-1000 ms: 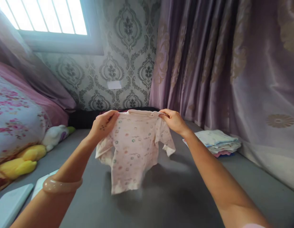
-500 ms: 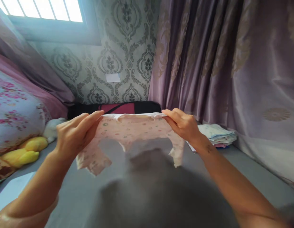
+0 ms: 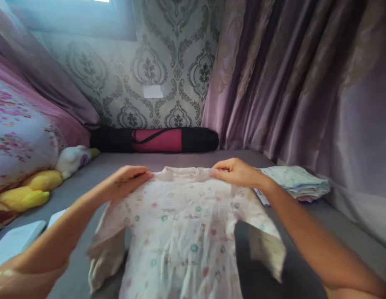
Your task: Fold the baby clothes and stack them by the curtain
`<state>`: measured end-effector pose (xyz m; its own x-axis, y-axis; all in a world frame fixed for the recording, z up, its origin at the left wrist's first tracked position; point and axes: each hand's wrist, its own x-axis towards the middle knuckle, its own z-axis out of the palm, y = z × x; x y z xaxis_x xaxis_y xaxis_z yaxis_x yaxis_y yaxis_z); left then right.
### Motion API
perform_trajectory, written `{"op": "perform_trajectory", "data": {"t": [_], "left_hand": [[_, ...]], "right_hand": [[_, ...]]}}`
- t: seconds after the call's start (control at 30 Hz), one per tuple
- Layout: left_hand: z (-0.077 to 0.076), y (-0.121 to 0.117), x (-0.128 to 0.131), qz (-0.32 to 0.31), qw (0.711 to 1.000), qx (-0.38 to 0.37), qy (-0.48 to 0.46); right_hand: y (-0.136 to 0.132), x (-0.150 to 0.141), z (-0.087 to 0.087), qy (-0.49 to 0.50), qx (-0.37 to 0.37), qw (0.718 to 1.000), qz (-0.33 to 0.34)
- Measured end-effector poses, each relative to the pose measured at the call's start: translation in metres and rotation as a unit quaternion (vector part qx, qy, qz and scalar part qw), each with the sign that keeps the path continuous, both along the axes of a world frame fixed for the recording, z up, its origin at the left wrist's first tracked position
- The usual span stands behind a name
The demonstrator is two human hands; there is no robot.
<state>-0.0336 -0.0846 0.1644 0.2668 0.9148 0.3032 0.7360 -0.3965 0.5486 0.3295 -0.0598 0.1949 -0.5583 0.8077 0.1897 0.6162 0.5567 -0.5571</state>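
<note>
A small pale pink baby shirt (image 3: pixel 183 232) with coloured prints lies spread flat on the grey bed surface (image 3: pixel 180 158), neck away from me. My left hand (image 3: pixel 126 182) pinches its left shoulder, fingers closed on the cloth. At the other shoulder my right hand (image 3: pixel 239 172) grips the fabric the same way. Both sleeves lie out to the sides.
A stack of folded clothes (image 3: pixel 294 182) sits to the right by the purple curtain (image 3: pixel 298 83). A black and pink rolled bag (image 3: pixel 153 140) lies along the wall. Yellow and white soft toys (image 3: pixel 40 185) and a floral pillow (image 3: pixel 18 141) are at the left.
The shirt was held up in the air, swung out flat, and now lies spread on the bed. Both hands came down with it, still holding the shoulders.
</note>
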Motion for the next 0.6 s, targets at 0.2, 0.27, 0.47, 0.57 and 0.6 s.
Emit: {"op": "perform_trajectory", "data": {"t": [0.2,0.27,0.47,0.57,0.6], "left_hand": [[-0.117,0.050,0.012,0.012,0.986,-0.076,0.150],[-0.130,0.054,0.018,0.035,0.972,-0.082,0.217],[-0.135,0.074,0.017,0.068,0.936,-0.089,0.334],[-0.136,0.092,0.012,0.080,0.934,-0.081,0.339],[-0.136,0.098,0.011,0.086,0.935,-0.074,0.337]], "right_hand": [[0.052,-0.012,-0.122,-0.135,-0.003,0.990,-0.052],[0.059,-0.015,-0.144,-0.212,0.015,0.975,-0.058],[0.085,-0.026,-0.160,-0.325,0.041,0.942,-0.067],[0.102,-0.033,-0.157,-0.321,0.048,0.943,-0.067],[0.108,-0.035,-0.156,-0.319,0.047,0.944,-0.069]]}}
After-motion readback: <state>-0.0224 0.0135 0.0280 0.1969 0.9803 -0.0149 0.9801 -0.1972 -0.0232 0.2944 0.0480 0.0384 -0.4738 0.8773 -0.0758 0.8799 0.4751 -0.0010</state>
